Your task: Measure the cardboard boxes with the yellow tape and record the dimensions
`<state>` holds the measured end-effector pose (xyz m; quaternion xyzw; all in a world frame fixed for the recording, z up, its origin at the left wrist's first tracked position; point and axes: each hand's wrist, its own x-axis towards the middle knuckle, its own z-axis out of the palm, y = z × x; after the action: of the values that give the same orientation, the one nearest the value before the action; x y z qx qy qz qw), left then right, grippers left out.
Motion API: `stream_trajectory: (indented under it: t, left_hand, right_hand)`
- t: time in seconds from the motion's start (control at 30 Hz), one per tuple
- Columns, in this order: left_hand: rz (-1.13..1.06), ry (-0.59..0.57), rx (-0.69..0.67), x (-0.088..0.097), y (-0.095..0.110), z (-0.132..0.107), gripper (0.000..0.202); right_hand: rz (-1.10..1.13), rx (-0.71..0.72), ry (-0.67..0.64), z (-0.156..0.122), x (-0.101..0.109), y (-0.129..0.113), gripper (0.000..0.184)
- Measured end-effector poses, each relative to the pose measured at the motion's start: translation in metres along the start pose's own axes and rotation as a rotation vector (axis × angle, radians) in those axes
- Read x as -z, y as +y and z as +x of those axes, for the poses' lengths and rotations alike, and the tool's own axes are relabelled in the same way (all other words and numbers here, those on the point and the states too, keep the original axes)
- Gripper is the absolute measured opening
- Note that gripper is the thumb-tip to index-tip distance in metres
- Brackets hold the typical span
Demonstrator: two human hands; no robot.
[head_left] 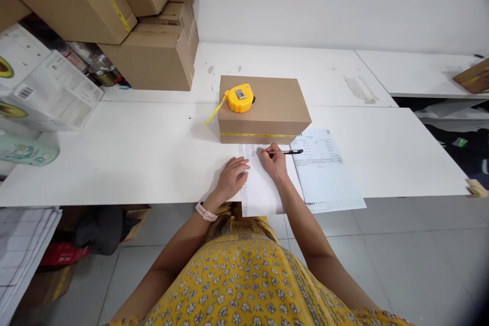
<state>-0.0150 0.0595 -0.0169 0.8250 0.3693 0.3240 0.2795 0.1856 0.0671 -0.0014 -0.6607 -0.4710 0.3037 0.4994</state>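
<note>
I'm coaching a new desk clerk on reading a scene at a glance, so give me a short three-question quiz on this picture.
1. True or false: the yellow tape measure lies on top of the cardboard box.
2. What does the right hand hold? A pen; B scissors; C marker cap.
3. Fill in: the left hand lies flat on the ___.
Key: 1 true; 2 A; 3 printed sheet.

A matt brown cardboard box (pixel 264 109) at frame centre carried a glossy yellow plastic tape measure (pixel 239 98), beside smooth white paper sheets (pixel 260 183).
</note>
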Motion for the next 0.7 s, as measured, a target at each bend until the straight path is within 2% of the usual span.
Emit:
stream_trajectory:
  t: [0.7]
  left_hand:
    - [-0.007,0.026,-0.043,-0.0041,-0.0059,-0.0011,0.018]
  right_hand:
    - [0.079,0.025,0.055,0.0025,-0.0023,0.0034,0.025]
